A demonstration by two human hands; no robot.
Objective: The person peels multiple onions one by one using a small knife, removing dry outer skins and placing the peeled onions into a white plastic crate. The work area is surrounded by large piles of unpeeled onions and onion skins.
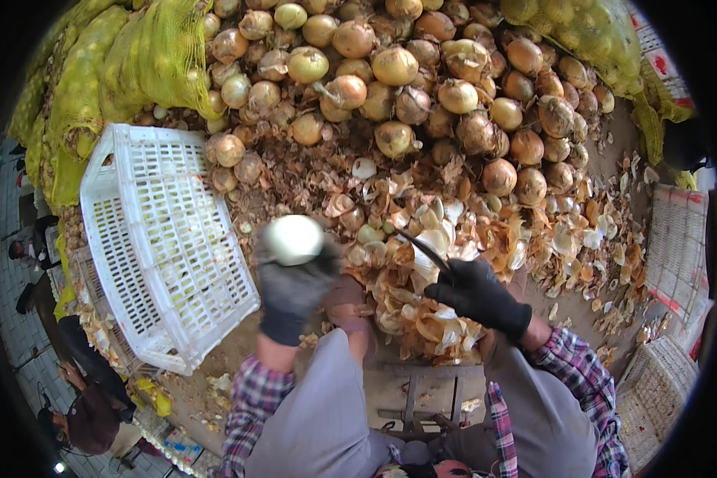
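A peeled white onion (296,239) rests in my left hand (293,287), which wears a dark glove and is blurred. This hand is between the white plastic crate (191,227) and the heap of skins. My right hand (481,299), in a black glove, grips a knife by its handle; the dark blade (424,250) points up and to the left. Beneath the knife lie loose onion skins (436,328), piled on the floor between my feet. Ahead of both hands rises a large heap of unpeeled onions (394,67).
Yellow mesh sacks of onions (149,66) stand at the upper left, with another mesh sack (579,36) at upper right. Two more crates, one upright (675,251) and one lower (657,388), line the right side. Another person (95,412) sits at lower left.
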